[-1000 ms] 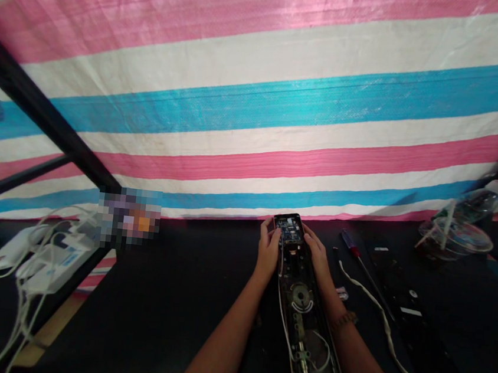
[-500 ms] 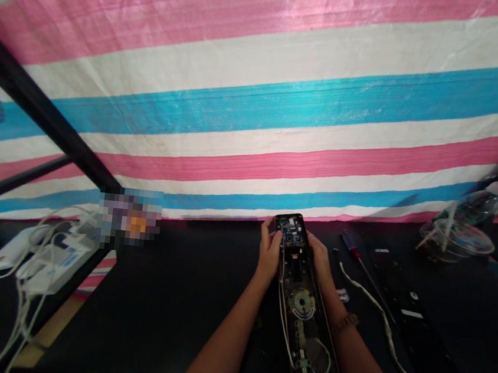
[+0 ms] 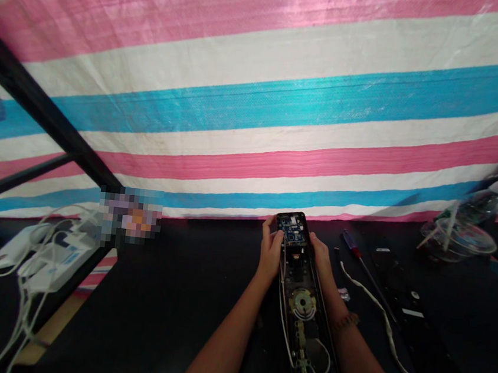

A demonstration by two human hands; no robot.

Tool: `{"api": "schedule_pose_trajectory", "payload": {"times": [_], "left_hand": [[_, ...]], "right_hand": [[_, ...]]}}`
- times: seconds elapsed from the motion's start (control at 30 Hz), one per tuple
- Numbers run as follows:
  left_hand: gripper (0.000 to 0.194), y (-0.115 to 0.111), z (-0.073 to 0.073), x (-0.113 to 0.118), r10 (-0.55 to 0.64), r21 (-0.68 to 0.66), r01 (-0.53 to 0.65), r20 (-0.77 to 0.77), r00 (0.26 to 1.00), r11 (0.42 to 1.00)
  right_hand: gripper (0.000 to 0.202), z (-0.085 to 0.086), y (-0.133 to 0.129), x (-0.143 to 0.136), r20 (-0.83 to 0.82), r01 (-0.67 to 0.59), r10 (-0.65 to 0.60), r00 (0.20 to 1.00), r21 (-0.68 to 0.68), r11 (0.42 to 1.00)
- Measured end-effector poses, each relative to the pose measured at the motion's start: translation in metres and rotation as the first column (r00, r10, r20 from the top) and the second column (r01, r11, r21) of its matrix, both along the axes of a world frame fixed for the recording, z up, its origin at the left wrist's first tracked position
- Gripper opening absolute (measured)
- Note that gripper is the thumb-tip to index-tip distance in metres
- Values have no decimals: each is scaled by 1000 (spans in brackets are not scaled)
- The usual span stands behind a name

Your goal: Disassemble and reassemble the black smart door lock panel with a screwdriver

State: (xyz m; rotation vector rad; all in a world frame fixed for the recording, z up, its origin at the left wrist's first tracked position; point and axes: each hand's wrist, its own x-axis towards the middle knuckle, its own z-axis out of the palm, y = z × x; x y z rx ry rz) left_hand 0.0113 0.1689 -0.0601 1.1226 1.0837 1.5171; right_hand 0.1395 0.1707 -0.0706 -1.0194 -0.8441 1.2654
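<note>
A long black device housing (image 3: 306, 275) lies lengthwise in front of me with its inside exposed. A blue circuit board (image 3: 293, 230) sits at its far end, and a round metal part (image 3: 303, 302) shows near its middle. White wires run along its left side. My left hand (image 3: 272, 245) grips the far left edge, thumb at the board's side. On the right edge my right hand (image 3: 319, 254) closes round the housing, its fingertips partly hidden.
Right of the housing lie a screwdriver (image 3: 352, 243), a whitish cable (image 3: 387, 328) and a long black panel (image 3: 417, 323). Plastic containers (image 3: 461, 238) stand at the far right. A power strip (image 3: 61, 259) with tangled cables is at the left. A striped sheet (image 3: 257, 110) hangs behind.
The far end of the housing has tilted slightly, showing the board a little differently. Both hands keep hold of it.
</note>
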Motion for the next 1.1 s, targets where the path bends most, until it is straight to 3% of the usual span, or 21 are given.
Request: {"api": "schedule_pose_trajectory", "payload": {"times": [0.3, 0.87, 1.1], "left_hand": [[46, 0, -2, 1, -10, -2, 10, 37, 999, 1000], [43, 1, 0, 1, 27, 4, -27, 11, 1000, 1000], [42, 4, -6, -1, 35, 2, -35, 3, 999, 999]], "right_hand": [[55, 5, -2, -2, -36, 3, -5, 999, -38, 999], [55, -10, 6, 0, -32, 4, -6, 999, -70, 998], [56, -7, 6, -2, -43, -12, 8, 999, -85, 996]]}}
